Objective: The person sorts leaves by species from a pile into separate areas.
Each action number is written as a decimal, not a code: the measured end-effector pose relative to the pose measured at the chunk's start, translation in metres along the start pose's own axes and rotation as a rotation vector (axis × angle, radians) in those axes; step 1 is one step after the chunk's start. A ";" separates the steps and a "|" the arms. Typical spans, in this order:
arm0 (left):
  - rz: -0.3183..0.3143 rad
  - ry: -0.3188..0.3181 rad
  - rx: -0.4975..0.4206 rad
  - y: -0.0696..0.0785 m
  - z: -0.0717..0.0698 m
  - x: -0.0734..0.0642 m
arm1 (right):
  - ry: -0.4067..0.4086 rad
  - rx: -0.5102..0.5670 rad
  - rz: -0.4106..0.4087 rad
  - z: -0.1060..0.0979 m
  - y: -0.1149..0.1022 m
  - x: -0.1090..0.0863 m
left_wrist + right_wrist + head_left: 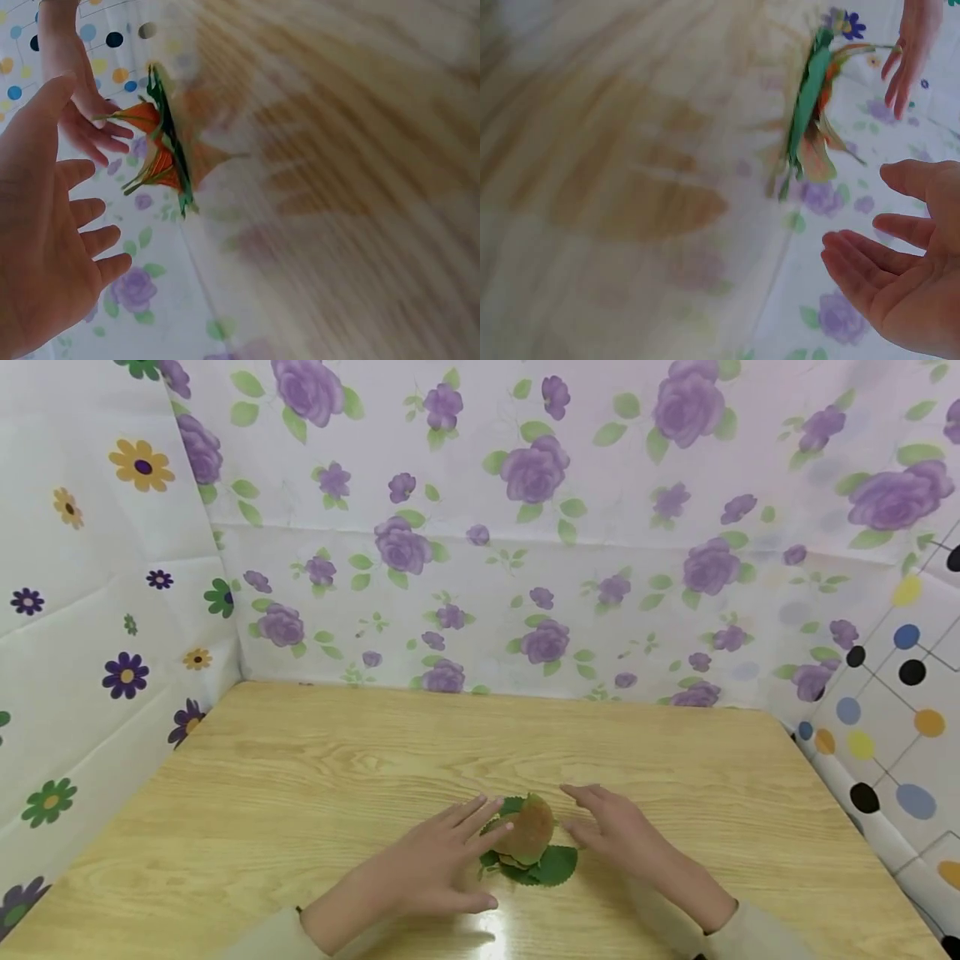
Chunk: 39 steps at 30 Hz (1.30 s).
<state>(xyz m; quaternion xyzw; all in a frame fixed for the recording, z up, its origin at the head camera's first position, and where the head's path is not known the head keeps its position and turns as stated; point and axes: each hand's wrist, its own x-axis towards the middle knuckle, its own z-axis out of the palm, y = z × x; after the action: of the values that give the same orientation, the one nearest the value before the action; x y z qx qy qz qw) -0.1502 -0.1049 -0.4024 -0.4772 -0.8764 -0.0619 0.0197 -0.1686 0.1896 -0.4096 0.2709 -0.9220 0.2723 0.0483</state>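
An artificial flower [531, 833] with orange-brown petals lies on the wooden table, green leaves [557, 865] spreading beneath it. From the side, in the left wrist view, the flower [161, 150] shows bright orange inside its petals and thin green tips. My left hand [442, 864] hovers at its left with fingers spread, the fingertips overlapping a petal in the head view. On the other side my right hand [626, 837] has its fingers extended toward the flower, a small gap apart. Both palms, seen in the wrist views, hold nothing.
The wooden table [337, 777] reaches back to a wall covering [480, 577] with purple roses. A sheet with daisies [90, 610] hangs along the left side, and one with coloured dots [892, 727] along the right.
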 end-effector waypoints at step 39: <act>0.057 -0.259 -0.039 0.009 0.022 0.020 | -0.034 0.216 0.154 0.026 -0.007 0.037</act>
<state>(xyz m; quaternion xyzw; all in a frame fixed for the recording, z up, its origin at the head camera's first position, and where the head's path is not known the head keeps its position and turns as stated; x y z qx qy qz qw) -0.1534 -0.0804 -0.4220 -0.5064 -0.8562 -0.0165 -0.1011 -0.1944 0.1532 -0.4192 0.2075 -0.9061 0.3683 -0.0176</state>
